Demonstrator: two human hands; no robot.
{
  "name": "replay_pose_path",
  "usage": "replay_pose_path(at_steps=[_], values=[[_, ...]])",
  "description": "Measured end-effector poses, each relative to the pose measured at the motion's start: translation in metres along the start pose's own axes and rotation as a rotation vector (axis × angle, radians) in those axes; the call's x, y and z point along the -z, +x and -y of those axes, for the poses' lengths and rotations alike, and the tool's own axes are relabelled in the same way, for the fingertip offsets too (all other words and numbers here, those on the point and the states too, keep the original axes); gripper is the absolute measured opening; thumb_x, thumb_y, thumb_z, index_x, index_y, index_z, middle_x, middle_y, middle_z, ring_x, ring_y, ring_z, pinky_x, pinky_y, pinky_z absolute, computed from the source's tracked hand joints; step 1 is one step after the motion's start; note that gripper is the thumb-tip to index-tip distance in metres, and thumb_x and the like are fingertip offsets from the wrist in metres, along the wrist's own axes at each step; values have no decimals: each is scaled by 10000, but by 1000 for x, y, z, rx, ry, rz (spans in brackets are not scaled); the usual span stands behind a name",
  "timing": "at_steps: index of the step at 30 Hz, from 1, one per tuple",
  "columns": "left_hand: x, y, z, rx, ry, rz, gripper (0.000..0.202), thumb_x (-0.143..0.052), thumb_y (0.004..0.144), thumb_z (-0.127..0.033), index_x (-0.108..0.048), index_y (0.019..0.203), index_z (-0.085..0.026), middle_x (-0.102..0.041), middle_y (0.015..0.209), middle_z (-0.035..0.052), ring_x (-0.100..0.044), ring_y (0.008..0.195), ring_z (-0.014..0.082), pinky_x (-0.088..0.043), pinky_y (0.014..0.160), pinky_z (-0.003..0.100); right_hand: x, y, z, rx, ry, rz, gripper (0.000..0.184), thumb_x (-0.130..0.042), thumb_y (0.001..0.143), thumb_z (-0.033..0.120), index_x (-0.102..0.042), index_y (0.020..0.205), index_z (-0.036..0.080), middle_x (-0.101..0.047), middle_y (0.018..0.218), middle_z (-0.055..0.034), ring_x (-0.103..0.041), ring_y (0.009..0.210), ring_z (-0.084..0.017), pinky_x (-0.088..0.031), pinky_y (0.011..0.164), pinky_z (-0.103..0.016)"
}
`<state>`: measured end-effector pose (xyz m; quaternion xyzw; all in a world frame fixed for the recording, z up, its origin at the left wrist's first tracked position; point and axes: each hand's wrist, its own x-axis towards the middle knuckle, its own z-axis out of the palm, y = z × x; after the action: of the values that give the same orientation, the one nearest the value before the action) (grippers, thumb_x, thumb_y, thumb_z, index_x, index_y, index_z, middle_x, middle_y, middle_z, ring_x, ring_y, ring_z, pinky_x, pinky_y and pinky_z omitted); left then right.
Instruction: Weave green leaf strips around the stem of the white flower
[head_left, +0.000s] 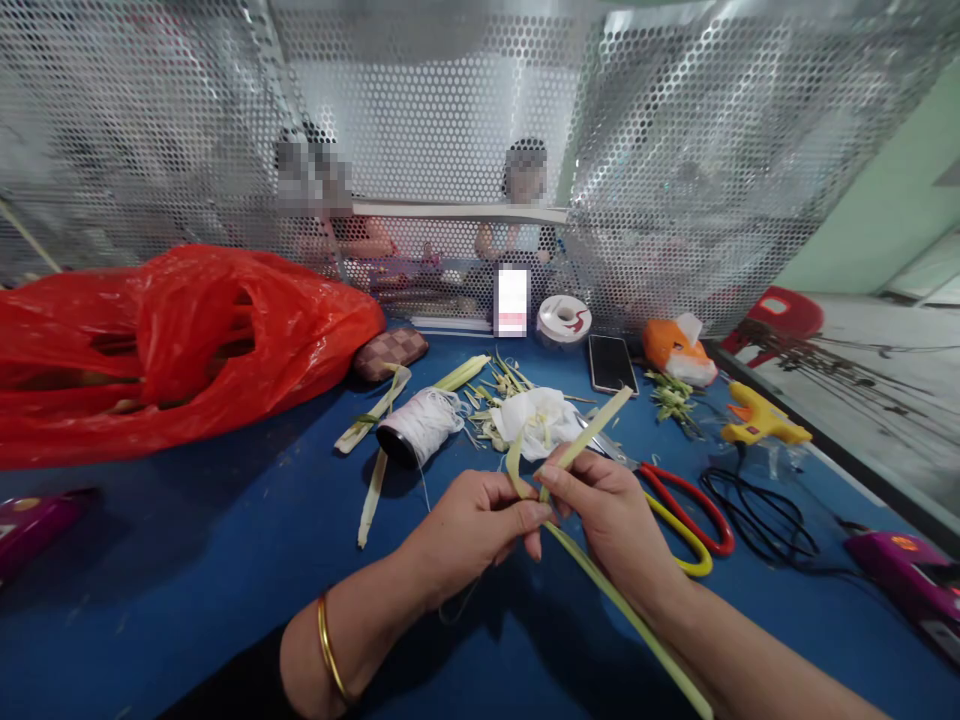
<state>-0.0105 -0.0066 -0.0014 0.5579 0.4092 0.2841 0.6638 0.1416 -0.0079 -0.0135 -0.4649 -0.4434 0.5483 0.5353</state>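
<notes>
Inspected blue desk (225,560), taking both hands as clock centre. Found left hand (480,520) with grip clamped on a pale green strip (598,428), thumb pressed against fingers. Found right hand (611,510) just beside, with grip likewise clamped on the strip between thumb and forefinger. Located the strip above the desk, with a free end toward 1 o'clock, a curled part toward 11 o'clock, and a long length toward 5 o'clock along the right forearm. Cannot tell whether to count one strip or two, with the crossing hidden by fingers. Noted crumpled white tissue (536,415) at 12 o'clock, near the hands, among cut scraps (486,415). Recorded thread spool (427,422) lying on its side at 10 o'clock, and red plastic bag (300,330) well beyond in the same direction. Recorded scissors (651,470) with one red and one yellow handle at 3 o'clock, partly behind the right hand. Logged dark-screened phone (613,363) at 1 o'clock and yellow glue gun (761,418) at 2 o'clock.
</notes>
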Motion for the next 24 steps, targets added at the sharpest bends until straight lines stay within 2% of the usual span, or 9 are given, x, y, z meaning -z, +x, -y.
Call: replay_pose_path(at_steps=[5, 7, 9, 11, 16, 21, 24], values=[[2, -1, 1, 22, 55, 41, 346, -628, 777, -405, -610, 523, -171, -365, 414, -57, -259, 396, 69, -156, 433, 248, 0, 0, 1, 10, -38, -13, 269, -778, 609, 377, -625, 569, 160, -487, 480, 47, -420, 463, -89, -369, 475, -241], [2, -1, 1, 33, 45, 43, 354, -636, 769, -431, -613, 537, -165, -401, 426, -51, -286, 397, 67, -172, 434, 241, 1, 1, 2, 8, -52, -2, 267, -777, 620, 383, -636, 588, 158, -494, 482, 44, -427, 470, -94, -380, 482, -242], [1, -1, 1, 45, -2, 25, 340, -647, 757, -453, -636, 597, -153, -525, 507, -22, -340, 409, 60, -200, 437, 225, 3, 4, 2, 11, -74, -13, 269, -779, 633, 391, -648, 608, 158, -495, 475, 44, -437, 475, -99, -391, 493, -244], [0, -1, -1, 56, -58, -1, 367, -619, 776, -480, -648, 637, -142, -590, 584, 1, -354, 420, 51, -203, 438, 213, 4, 6, 3, 19, -84, -46, 275, -785, 632, 403, -659, 616, 159, -500, 471, 40, -454, 484, -108, -409, 510, -251], [2, -1, -3, 52, -135, -10, 440, -503, 845, -503, -658, 644, -145, -575, 564, 4, -356, 436, 61, -207, 435, 206, 4, 7, 5, 25, -39, -96, 282, -767, 658, 431, -692, 641, 159, -532, 503, 28, -499, 508, -120, -438, 547, -264], [2, 0, 0, 38, -88, -42, 305, -673, 738, -452, -642, 712, -150, -586, 603, -13, -388, 454, 59, -236, 440, 202, 1, 4, 3, 7, -46, -62, 244, -731, 707, 394, -705, 668, 155, -537, 510, 30, -486, 506, -108, -411, 541, -251], [0, 0, 1, -11, 8, -64, 313, -652, 752, -445, -592, 644, -158, -495, 539, -46, -336, 442, 57, -209, 438, 213, 1, 4, -1, 31, -73, -82, 223, -731, 699, 363, -690, 644, 150, -519, 509, 35, -444, 505, -98, -373, 516, -238]])
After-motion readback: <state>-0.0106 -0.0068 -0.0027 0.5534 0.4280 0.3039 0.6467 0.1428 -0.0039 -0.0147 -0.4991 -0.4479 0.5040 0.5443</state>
